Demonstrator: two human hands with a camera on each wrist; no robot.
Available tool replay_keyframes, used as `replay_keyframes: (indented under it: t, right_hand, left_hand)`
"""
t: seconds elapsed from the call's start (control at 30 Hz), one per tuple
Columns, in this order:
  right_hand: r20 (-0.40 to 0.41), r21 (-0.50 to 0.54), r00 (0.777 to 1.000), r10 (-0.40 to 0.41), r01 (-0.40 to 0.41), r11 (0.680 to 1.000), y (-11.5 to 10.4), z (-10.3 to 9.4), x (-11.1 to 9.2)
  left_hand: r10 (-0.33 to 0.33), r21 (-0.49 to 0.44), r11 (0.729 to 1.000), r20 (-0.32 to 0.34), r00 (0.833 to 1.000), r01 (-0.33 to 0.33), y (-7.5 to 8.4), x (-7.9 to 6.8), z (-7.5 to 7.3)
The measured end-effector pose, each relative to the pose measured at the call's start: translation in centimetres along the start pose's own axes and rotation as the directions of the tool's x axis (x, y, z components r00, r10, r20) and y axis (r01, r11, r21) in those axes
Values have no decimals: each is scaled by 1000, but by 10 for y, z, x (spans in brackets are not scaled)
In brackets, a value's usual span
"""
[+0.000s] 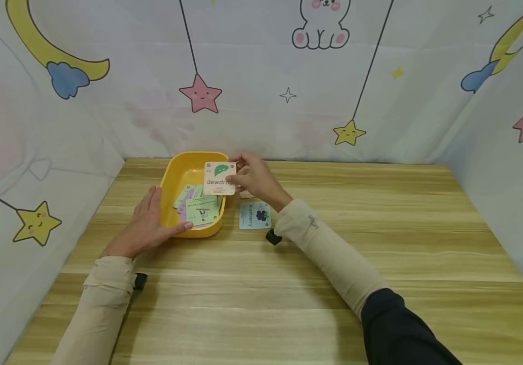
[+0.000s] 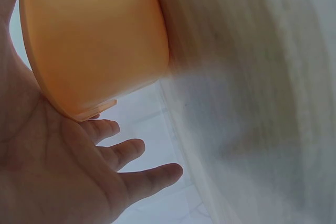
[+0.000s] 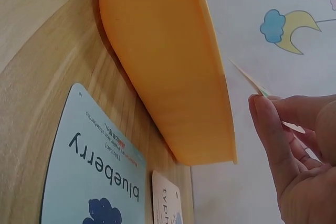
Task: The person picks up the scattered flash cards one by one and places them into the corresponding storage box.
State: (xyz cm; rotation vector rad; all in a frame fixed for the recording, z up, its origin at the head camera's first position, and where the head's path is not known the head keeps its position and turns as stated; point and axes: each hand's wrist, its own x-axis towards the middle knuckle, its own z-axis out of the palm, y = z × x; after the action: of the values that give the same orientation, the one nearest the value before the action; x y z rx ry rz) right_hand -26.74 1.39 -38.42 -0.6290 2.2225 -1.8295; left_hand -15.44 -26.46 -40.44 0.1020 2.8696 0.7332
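Note:
A yellow plastic bin (image 1: 193, 232) stands near the back of the table with several green and purple cards (image 1: 201, 209) inside. My right hand (image 1: 258, 177) pinches a cream flash card (image 1: 213, 187) printed "dewdrop" with a green leaf, held above the bin's right side. In the right wrist view that card (image 3: 251, 80) shows nearly edge-on between thumb and fingers. My left hand (image 1: 146, 228) rests against the bin's left front side, thumb along the front rim. Its other fingers (image 2: 155, 181) are extended beside the bin's orange-looking wall (image 2: 100, 35) in the left wrist view.
A light blue "blueberry" card (image 1: 248, 223) lies on the table right of the bin. Behind it, partly hidden by my right hand, is a cream card (image 3: 167, 198) starting with "typh". A printed white curtain (image 1: 261, 126) borders the wooden table (image 1: 252, 304) at the back and sides.

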Motion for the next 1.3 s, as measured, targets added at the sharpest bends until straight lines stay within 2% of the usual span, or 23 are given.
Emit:
replay_keyframes:
  t: [0.23,0.47,0.63,0.93,1.3]
  right_hand:
    - [8,-28,1000,-9,10,1000,0,9,2]
    - [19,-115,1000,24,-22,993,-2,16,7]
    - [25,-138,1000,20,-16,990,0,20,8]
    - [37,-123,999,8,-3,992,3,25,9]
    - [6,-155,999,36,-35,987,1,32,12]
  left_hand:
    - [-4,2,1000,2,1000,4,0,1,0]
    - [0,6,1000,2,1000,0,-1,2,-1]
    - [-5,6,1000,5,1000,5,-1,3,0]
    - [0,11,1000,3,1000,0,-2,3,0]
    - [2,9,1000,-1,1000,-2,-3,3,1]
